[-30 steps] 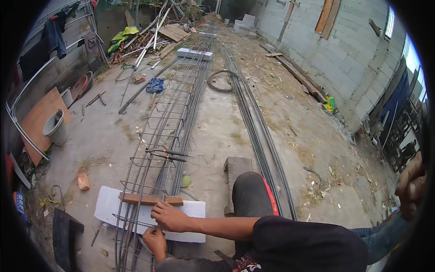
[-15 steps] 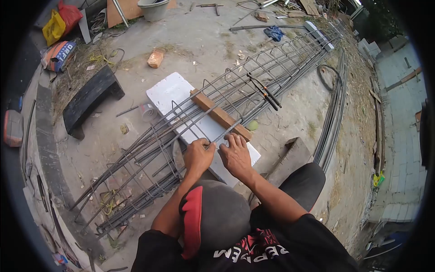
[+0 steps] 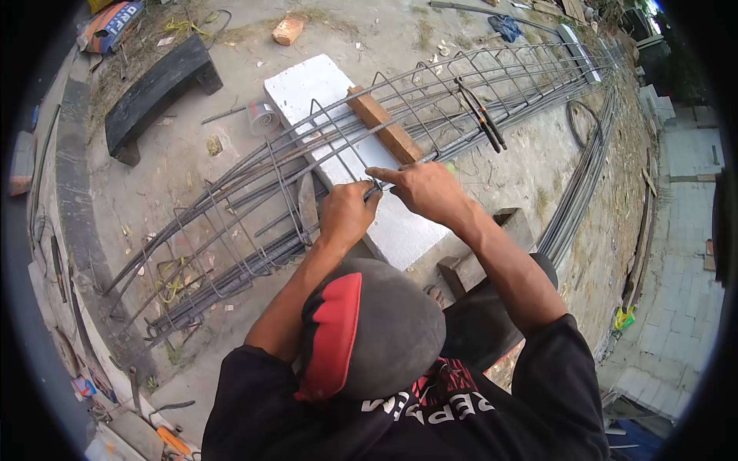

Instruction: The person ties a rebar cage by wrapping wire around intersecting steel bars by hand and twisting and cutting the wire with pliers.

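A long steel bar cage [image 3: 338,138] runs diagonally, resting across a white foam slab [image 3: 411,234]. Under the bars lies a brown wooden block [image 3: 384,127]. My left hand [image 3: 346,215] has its fingers pinched at a corner where a bent stirrup meets a long bar, just beyond my knee. Against the same corner is my right hand [image 3: 432,194], fingers bent and index finger reaching over the joint. Whatever small thing sits between the fingertips is too small to name. Pincers with orange and black handles [image 3: 483,119] lie on the cage farther along.
A black curved bench-like piece [image 3: 157,100] stands at the left, near a clear roll [image 3: 263,119] and a brick [image 3: 288,31]. A wooden stool [image 3: 500,246] is by my right arm. Bundled bars [image 3: 580,184] and a wire coil [image 3: 583,127] lie to the right.
The view has swung and tilted downward, so the cage now lies diagonally. Both hands stay at the cage near the foam slab; the right index finger now stretches across the joint.
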A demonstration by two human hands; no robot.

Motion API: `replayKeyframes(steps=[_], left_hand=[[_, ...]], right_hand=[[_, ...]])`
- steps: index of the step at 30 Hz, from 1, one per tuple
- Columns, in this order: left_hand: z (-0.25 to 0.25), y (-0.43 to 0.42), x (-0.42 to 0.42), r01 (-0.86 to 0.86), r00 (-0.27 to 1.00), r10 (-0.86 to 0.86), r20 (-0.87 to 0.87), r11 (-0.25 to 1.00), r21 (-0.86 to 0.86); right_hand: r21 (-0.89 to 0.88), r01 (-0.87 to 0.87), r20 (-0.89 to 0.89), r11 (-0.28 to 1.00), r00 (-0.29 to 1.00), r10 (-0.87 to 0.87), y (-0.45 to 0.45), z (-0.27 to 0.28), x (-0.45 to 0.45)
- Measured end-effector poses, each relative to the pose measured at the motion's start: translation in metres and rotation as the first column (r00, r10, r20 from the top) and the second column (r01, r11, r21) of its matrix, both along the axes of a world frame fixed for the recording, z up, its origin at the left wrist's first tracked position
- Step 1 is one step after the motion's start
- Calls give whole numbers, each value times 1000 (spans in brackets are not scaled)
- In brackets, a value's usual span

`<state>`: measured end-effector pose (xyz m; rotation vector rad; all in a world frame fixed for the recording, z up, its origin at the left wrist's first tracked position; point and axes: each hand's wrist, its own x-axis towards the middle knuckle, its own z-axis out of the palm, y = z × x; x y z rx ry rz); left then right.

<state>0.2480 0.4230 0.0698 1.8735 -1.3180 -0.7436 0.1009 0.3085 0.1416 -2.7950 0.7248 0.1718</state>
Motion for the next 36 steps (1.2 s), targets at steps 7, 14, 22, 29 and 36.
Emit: replayKeyframes(steps=[7, 14, 22, 29, 36], left_hand=[[-4, 2, -4, 29, 993, -18, 114, 995, -99], [-9, 4, -7, 66, 978, -58, 200, 997, -32], [-26, 5, -10, 86, 947, -70, 312, 996, -38], [-19, 6, -8, 81, 968, -62, 243, 994, -71], [-7, -3, 10, 58, 991, -66, -116, 995, -77]], right_hand=[[-79, -266, -46, 961, 964, 263, -17, 1, 8], [-81, 2, -4, 997, 1000, -3, 28, -8, -22], [-213, -370, 3, 904, 925, 380, -9, 0, 32], [246, 77, -147, 966, 988, -42, -27, -41, -8], [801, 348, -229, 488, 930, -287, -19, -1, -27]])
